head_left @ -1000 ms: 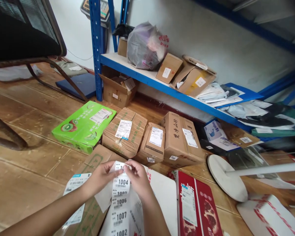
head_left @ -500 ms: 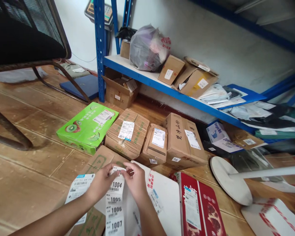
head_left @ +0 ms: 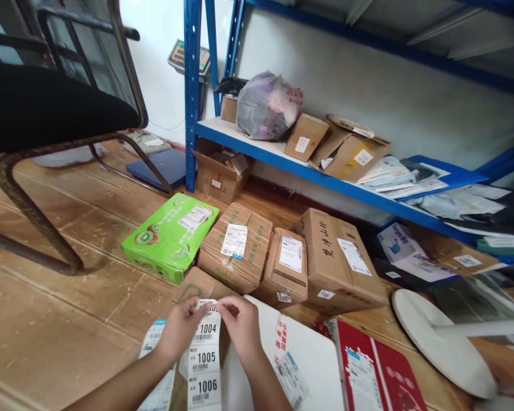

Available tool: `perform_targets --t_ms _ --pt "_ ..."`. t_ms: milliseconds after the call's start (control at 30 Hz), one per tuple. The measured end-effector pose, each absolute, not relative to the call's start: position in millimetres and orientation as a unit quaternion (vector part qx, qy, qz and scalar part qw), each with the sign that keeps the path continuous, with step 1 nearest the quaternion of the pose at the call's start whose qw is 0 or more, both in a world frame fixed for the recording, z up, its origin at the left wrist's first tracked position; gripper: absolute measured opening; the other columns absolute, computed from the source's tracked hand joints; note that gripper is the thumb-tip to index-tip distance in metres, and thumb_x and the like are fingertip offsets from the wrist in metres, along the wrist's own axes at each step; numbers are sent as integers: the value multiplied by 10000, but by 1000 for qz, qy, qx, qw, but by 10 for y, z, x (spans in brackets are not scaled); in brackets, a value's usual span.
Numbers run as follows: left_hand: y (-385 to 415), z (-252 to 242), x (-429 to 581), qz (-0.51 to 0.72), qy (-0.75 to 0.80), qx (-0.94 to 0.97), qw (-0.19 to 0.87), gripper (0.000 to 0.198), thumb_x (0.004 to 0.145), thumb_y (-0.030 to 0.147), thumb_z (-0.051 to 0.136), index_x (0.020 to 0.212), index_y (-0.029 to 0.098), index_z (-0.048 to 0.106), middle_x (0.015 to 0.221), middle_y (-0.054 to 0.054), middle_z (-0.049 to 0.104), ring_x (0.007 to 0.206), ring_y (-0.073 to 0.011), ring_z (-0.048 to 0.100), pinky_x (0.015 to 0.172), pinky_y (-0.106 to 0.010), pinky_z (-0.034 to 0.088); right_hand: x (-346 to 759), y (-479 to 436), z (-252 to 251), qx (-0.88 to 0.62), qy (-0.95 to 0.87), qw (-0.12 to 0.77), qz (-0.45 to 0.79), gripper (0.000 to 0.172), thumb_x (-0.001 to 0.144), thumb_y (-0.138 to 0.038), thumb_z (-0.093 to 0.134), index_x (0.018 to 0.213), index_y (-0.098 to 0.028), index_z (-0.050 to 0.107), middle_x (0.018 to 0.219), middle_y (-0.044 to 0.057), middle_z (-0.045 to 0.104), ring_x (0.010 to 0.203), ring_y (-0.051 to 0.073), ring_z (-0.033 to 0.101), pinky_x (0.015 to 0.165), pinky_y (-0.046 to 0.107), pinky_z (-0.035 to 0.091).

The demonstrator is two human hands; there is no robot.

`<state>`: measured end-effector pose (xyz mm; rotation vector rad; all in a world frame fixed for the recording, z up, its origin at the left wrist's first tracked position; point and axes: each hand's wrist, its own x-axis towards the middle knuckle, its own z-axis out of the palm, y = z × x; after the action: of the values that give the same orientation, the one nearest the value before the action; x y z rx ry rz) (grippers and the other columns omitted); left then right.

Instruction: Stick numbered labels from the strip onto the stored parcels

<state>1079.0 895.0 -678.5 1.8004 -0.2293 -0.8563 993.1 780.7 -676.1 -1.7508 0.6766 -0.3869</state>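
Observation:
A strip of numbered labels (head_left: 204,359) hangs from both hands, with 1004, 1005 and 1006 readable. My left hand (head_left: 183,325) pinches its top left edge, while my right hand (head_left: 240,319) grips the top right corner between thumb and finger. Part of the uppermost label is covered by the fingers. Below the hands lies a white box (head_left: 312,354) with red print, and beside it a cardboard box (head_left: 199,281) mostly hidden by the left hand and strip. A shipping label (head_left: 157,394) shows past the left forearm.
Beyond the hands stand a green kiwi box (head_left: 171,237), a taped carton (head_left: 235,245), a narrow carton (head_left: 285,265) and a larger carton (head_left: 340,260). A red box (head_left: 374,371) lies right, near a round white base (head_left: 441,342). A blue shelf (head_left: 257,149) and a chair (head_left: 64,251) flank the floor.
The view has tilted up and turned left, so boxes and shelf sit lower and further right. Both hands still hold the strip's top, and the right fingers have closed in on its corner.

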Motion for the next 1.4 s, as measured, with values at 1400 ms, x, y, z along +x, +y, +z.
perform_targets --t_ms 1400 --pt "9219 -6414 11045 -328 -187 687 621 346 763 475 609 692 147 694 676 -13 574 679 -143 515 642 -231 428 10109 8081 -6540 -537 314 774 -116 402 622 -521 755 835 -181 726 670 24 653 612 146 564 576 254 459"
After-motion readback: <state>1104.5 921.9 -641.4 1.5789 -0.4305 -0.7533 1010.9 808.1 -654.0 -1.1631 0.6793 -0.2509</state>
